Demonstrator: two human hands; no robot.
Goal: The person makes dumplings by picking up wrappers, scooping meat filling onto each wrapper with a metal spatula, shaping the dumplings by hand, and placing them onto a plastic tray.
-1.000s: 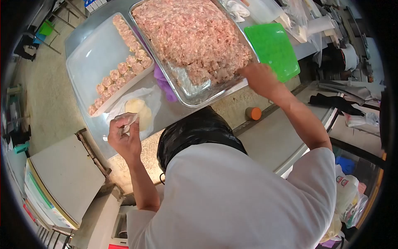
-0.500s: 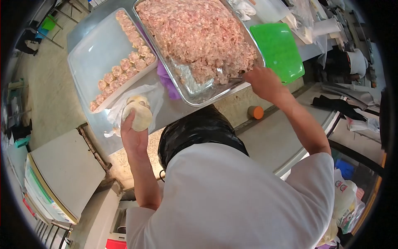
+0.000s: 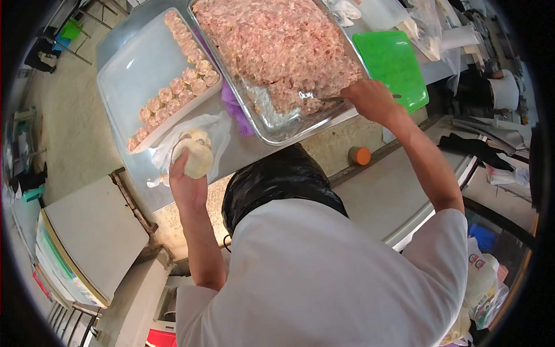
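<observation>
In my left hand [image 3: 188, 184] is a round, pale dough wrapper [image 3: 200, 163], with the thumb pressed on its face. It is held over a sheet of clear plastic [image 3: 218, 134] at the table's front edge; whether it is one wrapper or a stack I cannot tell. My right hand [image 3: 369, 99] is closed around a thin metal spatula [image 3: 329, 99]. Its blade touches the minced meat [image 3: 277, 49] near the lower right corner of a metal tray [image 3: 258, 128], and its handle end sticks out behind the fist.
Left of the tray, a white plastic box [image 3: 130, 72] holds rows of open-topped meat dumplings [image 3: 173, 103]. Purple cloth [image 3: 236, 110] lies between them. A green board [image 3: 393, 69] sits to the right. Below is an orange-topped container [image 3: 359, 155]. Another person [image 3: 503, 89] is at far right.
My right hand has turned slightly at the tray's corner, so more of the spatula shows on both sides of the fist. The wrapper in my left hand has tilted a little.
</observation>
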